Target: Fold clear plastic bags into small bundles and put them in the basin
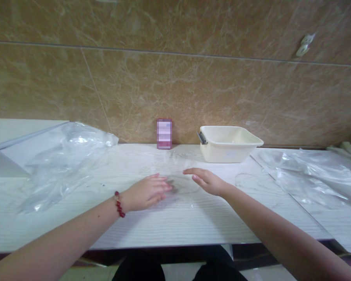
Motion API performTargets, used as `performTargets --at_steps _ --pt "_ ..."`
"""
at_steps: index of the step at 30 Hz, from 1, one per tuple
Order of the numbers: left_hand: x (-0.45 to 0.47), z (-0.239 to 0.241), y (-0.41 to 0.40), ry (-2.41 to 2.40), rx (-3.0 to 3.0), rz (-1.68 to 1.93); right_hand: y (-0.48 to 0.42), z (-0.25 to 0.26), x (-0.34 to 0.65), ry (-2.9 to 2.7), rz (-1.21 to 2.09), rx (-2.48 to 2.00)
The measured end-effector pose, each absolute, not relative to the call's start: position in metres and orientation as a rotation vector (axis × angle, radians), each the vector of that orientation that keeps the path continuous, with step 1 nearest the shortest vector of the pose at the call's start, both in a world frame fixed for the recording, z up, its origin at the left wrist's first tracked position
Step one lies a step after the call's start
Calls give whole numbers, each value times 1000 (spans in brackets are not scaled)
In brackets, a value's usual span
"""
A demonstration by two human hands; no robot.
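Observation:
My left hand hovers over or rests on the white wood-grain tabletop, its fingers stretched toward the right and nothing held. A red beaded bracelet circles that wrist. Facing it, my right hand has its fingers extended to the left, also without anything in it. A gap separates the two hands. Beyond them, a small red and white card or box, its face blurred out, stands upright against the wall. The cream plastic basin, with a grey handle clip on its left end, sits behind my right hand.
Crumpled clear plastic lies at the left, against a white box-like piece. More clear plastic sheeting covers the right side. A brown marble wall closes off the back, with a small white fixture high on the right.

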State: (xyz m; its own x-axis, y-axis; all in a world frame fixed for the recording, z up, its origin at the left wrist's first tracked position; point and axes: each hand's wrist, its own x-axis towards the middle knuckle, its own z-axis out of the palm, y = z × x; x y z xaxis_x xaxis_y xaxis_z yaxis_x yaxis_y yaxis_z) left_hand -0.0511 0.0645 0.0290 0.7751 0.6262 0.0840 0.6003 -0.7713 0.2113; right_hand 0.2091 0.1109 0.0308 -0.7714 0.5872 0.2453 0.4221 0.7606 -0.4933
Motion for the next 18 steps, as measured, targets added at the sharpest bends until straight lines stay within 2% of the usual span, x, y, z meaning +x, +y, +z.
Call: performTargets --at_steps 6,18 --pt "3 0 49 1126 2900 269 124 14 156 -2625 702 -770" --pt "1 3 48 1154 2827 78 192 -5 136 -2872 213 -1062"
